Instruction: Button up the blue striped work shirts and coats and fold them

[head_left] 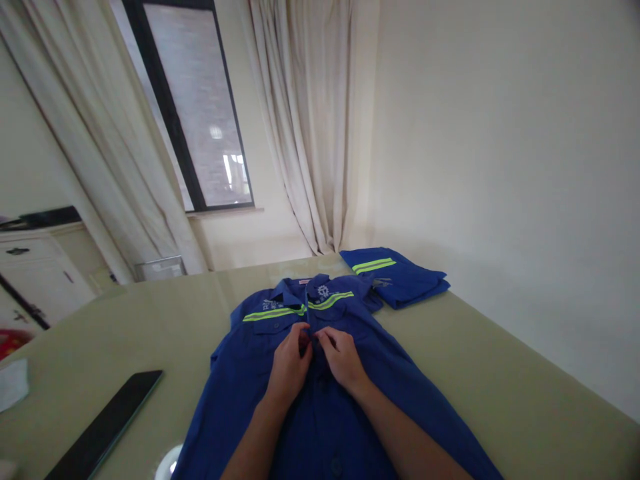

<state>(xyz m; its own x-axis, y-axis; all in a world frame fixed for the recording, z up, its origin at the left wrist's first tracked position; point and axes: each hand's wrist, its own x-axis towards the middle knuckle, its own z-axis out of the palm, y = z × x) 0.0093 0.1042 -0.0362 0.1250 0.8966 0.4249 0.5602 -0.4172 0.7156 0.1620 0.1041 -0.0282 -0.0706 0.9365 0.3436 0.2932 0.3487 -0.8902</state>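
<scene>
A blue work shirt (395, 373) lies front side up on the table, its collar pointing away from me. A yellow-green reflective stripe crosses its chest, with white printing above. Both of my hands meet at the front placket, just below the stripe. My left hand (293, 357) pinches the placket edge between thumb and fingers. From the other side, my right hand (343, 357) pinches the cloth close by, its fingers curled. Any button between the fingertips is hidden. Lower on the placket a dark button (336, 465) shows.
A folded blue garment (415, 273) with a matching stripe lies at the table's far right, near the wall. To the left are a long dark flat object (107, 423), a white round object (167, 463) and a white cloth or tissue (14, 385) on the greenish table (165, 320).
</scene>
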